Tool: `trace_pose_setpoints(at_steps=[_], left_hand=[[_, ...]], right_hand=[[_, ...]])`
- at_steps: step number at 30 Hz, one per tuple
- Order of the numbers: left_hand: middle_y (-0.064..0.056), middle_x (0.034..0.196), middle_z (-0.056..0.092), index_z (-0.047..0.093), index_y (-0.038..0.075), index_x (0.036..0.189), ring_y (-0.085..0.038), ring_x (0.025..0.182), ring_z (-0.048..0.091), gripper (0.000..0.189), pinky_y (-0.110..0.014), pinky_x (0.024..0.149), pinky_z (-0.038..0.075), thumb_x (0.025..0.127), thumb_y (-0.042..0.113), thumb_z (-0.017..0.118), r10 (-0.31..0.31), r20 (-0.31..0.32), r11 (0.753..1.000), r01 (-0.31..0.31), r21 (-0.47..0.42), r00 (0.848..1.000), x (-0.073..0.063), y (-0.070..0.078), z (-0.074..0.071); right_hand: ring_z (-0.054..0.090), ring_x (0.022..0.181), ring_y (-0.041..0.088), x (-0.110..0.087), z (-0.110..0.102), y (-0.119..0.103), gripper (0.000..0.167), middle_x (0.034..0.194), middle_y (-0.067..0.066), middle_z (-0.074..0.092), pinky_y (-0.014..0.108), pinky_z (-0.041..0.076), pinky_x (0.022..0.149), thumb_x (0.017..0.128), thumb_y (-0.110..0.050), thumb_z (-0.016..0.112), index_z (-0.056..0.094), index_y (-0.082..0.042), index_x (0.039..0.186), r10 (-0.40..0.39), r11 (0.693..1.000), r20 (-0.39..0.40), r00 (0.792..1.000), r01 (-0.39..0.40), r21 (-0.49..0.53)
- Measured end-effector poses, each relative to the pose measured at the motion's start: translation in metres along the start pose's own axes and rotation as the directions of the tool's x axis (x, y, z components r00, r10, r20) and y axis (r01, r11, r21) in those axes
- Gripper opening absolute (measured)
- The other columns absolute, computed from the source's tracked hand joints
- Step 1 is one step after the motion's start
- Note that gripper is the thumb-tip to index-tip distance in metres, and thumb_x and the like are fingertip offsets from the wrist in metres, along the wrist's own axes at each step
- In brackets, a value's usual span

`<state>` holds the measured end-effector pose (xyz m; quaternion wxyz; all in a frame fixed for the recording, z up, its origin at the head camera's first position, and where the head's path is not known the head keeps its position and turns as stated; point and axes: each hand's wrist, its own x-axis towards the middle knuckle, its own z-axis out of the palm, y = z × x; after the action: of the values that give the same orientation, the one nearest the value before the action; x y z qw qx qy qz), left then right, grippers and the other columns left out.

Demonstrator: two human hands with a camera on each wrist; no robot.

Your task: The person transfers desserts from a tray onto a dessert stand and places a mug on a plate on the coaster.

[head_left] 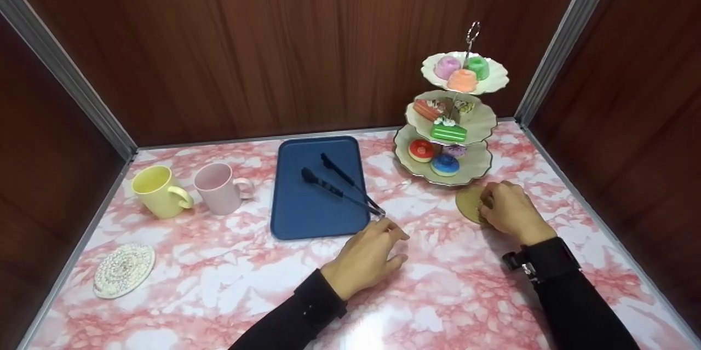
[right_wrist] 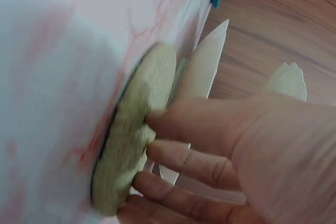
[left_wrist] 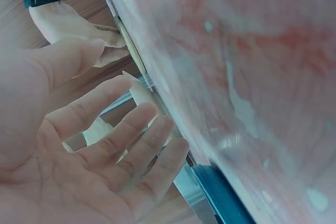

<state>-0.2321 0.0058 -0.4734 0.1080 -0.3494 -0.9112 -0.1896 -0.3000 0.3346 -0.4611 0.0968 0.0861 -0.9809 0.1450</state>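
Over the right part of the table, my right hand reaches down to a round yellow-green coaster. In the right wrist view its fingertips touch the top of the coaster, which lies flat on the table. The three-tier cake stand is just behind that coaster. My left hand hangs near the front right corner of a blue tray, fingers loosely bent and holding nothing, as the palm in the left wrist view shows. Black-tipped tongs lie on the tray, their joined end past its right edge.
A yellow mug and a pink mug stand at the left. In front of them lies a white beaded coaster. Toy cakes such as a blue doughnut fill the stand's tiers. Wood-look panels enclose the table.
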Motion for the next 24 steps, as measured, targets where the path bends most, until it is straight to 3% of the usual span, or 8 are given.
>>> trace_pose_setpoints(at_steps=[9,15,24], left_hand=[[0.006,0.108,0.056,0.065,0.023,0.112,-0.014,0.096,0.053,0.031,-0.029,0.08,0.049,0.083,0.035,0.063,-0.035,-0.028,0.999,0.034,-0.042,0.999,-0.004,-0.007,-0.009],[0.003,0.116,0.057,0.065,0.023,0.112,-0.015,0.101,0.053,0.03,-0.03,0.084,0.049,0.084,0.035,0.062,-0.056,-0.044,0.998,0.054,-0.041,0.997,-0.008,-0.014,-0.013],[0.007,0.112,0.056,0.064,0.022,0.112,-0.012,0.1,0.053,0.03,-0.028,0.082,0.049,0.085,0.034,0.062,-0.073,-0.059,0.997,0.07,-0.038,0.996,-0.016,-0.027,-0.02]], right_hand=[[0.059,0.078,0.034,-0.002,0.0,0.005,0.019,0.084,0.017,0.059,0.046,0.047,0.063,0.071,-0.007,0.065,0.064,-0.002,0.089,0.017,1.0,-0.04,0.999,-0.017,-0.002],[0.059,0.079,0.034,-0.001,-0.001,0.006,0.02,0.084,0.016,0.059,0.047,0.047,0.064,0.068,-0.004,0.065,0.065,-0.002,0.088,0.02,1.0,-0.051,0.999,-0.02,-0.009],[0.06,0.082,0.035,0.001,-0.001,0.0,0.024,0.089,0.016,0.06,0.049,0.047,0.063,0.077,-0.016,0.062,0.064,-0.005,0.098,0.025,0.999,-0.07,0.997,-0.028,-0.03]])
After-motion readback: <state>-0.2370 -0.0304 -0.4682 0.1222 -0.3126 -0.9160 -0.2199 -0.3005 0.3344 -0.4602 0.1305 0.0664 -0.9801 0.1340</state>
